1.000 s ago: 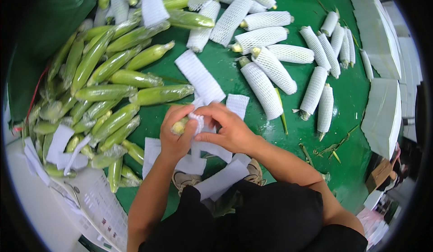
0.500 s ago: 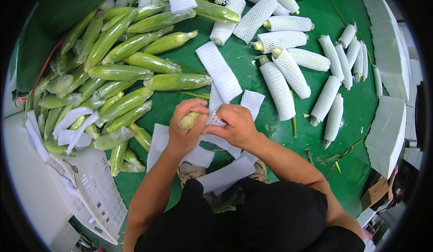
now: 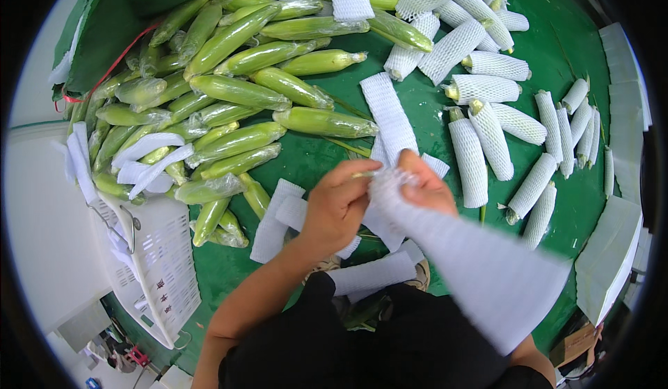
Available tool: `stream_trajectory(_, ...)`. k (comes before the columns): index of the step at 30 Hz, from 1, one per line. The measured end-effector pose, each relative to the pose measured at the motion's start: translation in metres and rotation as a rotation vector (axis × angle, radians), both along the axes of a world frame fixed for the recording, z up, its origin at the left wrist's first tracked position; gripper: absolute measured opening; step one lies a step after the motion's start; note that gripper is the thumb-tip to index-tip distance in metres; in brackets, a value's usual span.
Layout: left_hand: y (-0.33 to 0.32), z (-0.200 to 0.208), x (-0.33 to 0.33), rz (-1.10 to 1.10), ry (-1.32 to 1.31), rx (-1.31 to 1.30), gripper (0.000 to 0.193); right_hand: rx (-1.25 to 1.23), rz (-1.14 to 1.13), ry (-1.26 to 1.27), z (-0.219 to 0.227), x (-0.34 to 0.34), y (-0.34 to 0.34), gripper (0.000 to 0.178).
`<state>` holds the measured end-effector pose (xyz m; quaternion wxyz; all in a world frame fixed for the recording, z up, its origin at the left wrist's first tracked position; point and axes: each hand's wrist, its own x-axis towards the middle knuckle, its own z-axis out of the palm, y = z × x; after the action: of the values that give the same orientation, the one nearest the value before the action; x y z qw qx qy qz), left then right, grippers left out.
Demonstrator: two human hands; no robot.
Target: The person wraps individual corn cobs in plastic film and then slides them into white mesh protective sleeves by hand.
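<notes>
My left hand [image 3: 339, 207] is closed round an ear of corn, of which only a small greenish bit shows past the fingers; the rest is hidden. Pressed close to it, my right hand [image 3: 429, 186] grips the bunched end of a white foam net sleeve [image 3: 487, 264]. That sleeve flares out, blurred, toward the lower right over my right forearm. Several flat foam sleeves [image 3: 390, 114] lie beyond and below my hands. To the left is a heap of green ears of corn [image 3: 240, 91] in clear film. Ears in foam sleeves [image 3: 468, 159] lie to the right.
A white plastic crate [image 3: 163, 250] stands at the left, with loose foam strips [image 3: 149, 163] above it. White panels [image 3: 609, 257] line the right side. A red cord [image 3: 115, 76] runs along the heap's far left. Leaf scraps lie on the green surface [image 3: 424, 104].
A long foam sleeve now stretches from my hands to the lower right; before, only a small piece showed there. The corn's end has become mostly hidden. The whole view has shifted.
</notes>
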<state>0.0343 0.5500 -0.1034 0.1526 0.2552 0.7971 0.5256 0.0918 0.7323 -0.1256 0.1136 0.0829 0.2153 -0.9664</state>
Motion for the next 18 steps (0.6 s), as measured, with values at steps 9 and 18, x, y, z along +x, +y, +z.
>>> stream_trajectory(9, -0.007, -0.008, 0.024, 0.028, -1.100, 0.725, 0.046, 0.177, -0.237, -0.279, -0.001, -0.011, -0.014, 0.021)
stream_trajectory(18, -0.035, -0.106, 0.028, 0.448, -1.284, 0.776, 0.032, 0.263, -0.165, -0.436, -0.090, -0.009, -0.034, 0.012)
